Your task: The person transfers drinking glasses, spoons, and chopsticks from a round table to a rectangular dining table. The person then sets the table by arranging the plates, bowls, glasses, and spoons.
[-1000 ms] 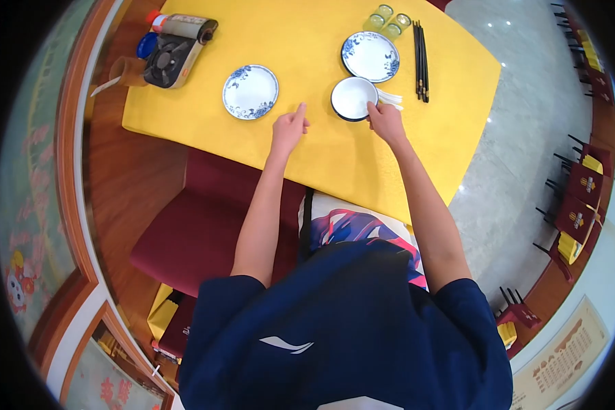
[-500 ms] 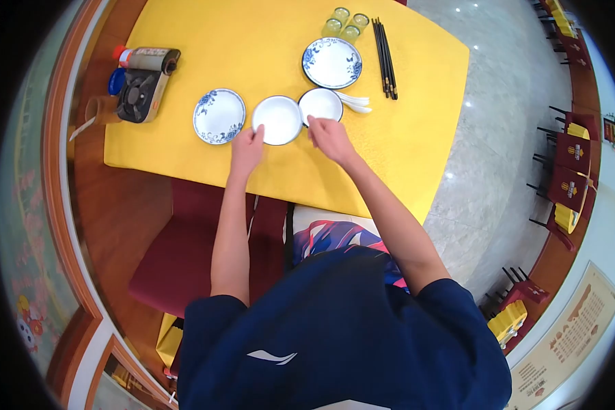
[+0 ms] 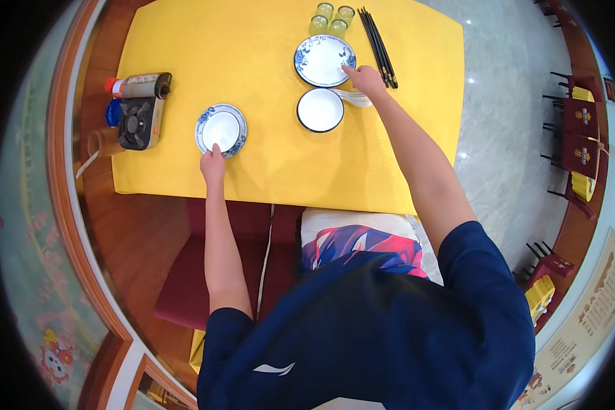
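Note:
My left hand (image 3: 212,162) pinches the near rim of a white bowl (image 3: 221,128), its thumb over the edge. That bowl sits on a blue-flowered plate (image 3: 240,145), whose patterned border shows around it. Farther out, my right hand (image 3: 367,80) closes on the right rim of another blue-flowered plate (image 3: 320,60), which looks like the top of a stack. Just below this plate stands a dark-rimmed white bowl (image 3: 320,111). White spoons (image 3: 355,99) lie beside it, partly hidden under my right hand and wrist.
Several glasses (image 3: 318,24) stand behind the plates, with black chopsticks (image 3: 378,46) to their right. At the table's left are a portable gas stove (image 3: 141,124) and a gas canister (image 3: 141,86). A maroon chair (image 3: 197,273) is against the near edge of the yellow tablecloth (image 3: 273,167).
My left hand has moved the white bowl leftward onto the flowered plate. My right hand has gone from the remaining bowl up to the rim of the far plate.

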Action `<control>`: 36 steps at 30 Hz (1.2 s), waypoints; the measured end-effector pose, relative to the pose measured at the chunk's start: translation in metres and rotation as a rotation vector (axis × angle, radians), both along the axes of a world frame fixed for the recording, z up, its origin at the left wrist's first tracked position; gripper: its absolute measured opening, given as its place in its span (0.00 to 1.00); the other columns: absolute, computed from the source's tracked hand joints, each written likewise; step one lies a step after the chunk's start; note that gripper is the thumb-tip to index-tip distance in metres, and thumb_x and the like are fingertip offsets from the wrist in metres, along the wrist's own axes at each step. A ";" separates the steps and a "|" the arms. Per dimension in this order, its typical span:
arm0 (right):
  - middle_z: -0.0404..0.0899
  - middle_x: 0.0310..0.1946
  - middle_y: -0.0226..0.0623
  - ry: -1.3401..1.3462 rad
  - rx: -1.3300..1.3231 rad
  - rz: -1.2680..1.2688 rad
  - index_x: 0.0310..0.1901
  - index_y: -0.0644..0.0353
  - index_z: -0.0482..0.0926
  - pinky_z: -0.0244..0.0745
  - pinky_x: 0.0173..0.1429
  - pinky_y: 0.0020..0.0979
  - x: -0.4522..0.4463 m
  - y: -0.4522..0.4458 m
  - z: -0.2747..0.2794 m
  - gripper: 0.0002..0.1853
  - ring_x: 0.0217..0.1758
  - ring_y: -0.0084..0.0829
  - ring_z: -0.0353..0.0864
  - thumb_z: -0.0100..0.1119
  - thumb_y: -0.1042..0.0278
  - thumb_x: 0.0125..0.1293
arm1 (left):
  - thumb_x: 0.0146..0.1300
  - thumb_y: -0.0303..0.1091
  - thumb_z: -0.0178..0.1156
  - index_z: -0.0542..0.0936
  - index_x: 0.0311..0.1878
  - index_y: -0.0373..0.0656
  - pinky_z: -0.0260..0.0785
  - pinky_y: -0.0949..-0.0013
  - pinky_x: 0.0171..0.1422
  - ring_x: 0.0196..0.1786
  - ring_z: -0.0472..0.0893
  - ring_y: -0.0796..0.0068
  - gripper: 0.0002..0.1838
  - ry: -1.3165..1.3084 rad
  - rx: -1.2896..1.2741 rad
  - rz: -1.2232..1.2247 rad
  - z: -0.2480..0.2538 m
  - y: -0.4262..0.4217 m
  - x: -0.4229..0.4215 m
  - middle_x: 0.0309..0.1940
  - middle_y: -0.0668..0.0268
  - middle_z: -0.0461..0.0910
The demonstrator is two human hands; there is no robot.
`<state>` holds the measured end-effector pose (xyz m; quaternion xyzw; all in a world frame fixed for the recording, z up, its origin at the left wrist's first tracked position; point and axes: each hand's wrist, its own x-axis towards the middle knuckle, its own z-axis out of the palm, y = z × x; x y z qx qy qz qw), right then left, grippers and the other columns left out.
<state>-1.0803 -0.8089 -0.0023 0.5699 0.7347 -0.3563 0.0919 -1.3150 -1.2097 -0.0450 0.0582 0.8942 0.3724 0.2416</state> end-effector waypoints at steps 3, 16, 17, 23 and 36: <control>0.84 0.41 0.48 -0.034 -0.032 0.012 0.39 0.62 0.84 0.77 0.49 0.42 -0.002 0.009 0.000 0.35 0.47 0.45 0.83 0.57 0.30 0.55 | 0.67 0.49 0.53 0.75 0.20 0.36 0.64 0.69 0.27 0.20 0.72 0.75 0.27 -0.020 0.012 0.001 -0.007 -0.001 0.000 0.15 0.65 0.73; 0.85 0.37 0.46 -0.044 0.073 0.097 0.37 0.62 0.85 0.78 0.47 0.38 0.001 0.018 -0.011 0.28 0.44 0.41 0.84 0.62 0.39 0.54 | 0.67 0.56 0.54 0.75 0.18 0.36 0.64 0.69 0.22 0.15 0.72 0.74 0.31 -0.104 -0.009 0.079 0.010 0.019 -0.002 0.12 0.64 0.73; 0.85 0.36 0.45 0.060 0.026 0.059 0.37 0.61 0.85 0.78 0.46 0.37 0.004 0.021 -0.021 0.27 0.40 0.39 0.85 0.62 0.39 0.55 | 0.67 0.56 0.53 0.75 0.19 0.36 0.63 0.69 0.21 0.14 0.71 0.75 0.32 -0.115 0.003 0.097 0.010 0.021 -0.001 0.12 0.65 0.73; 0.72 0.18 0.26 0.489 -0.392 -0.129 0.28 0.62 0.79 0.59 0.24 0.22 0.013 0.010 0.000 0.19 0.19 0.17 0.66 0.60 0.51 0.65 | 0.68 0.59 0.50 0.75 0.22 0.36 0.59 0.73 0.18 0.13 0.68 0.77 0.32 -0.164 0.058 0.127 0.018 0.022 0.009 0.12 0.66 0.72; 0.63 0.17 0.20 0.747 -0.400 -0.332 0.24 0.55 0.71 0.50 0.24 0.20 0.164 -0.062 0.067 0.16 0.20 0.13 0.57 0.56 0.58 0.69 | 0.70 0.45 0.50 0.75 0.29 0.32 0.66 0.62 0.34 0.25 0.73 0.66 0.23 0.470 0.180 0.238 0.056 0.052 0.080 0.19 0.60 0.74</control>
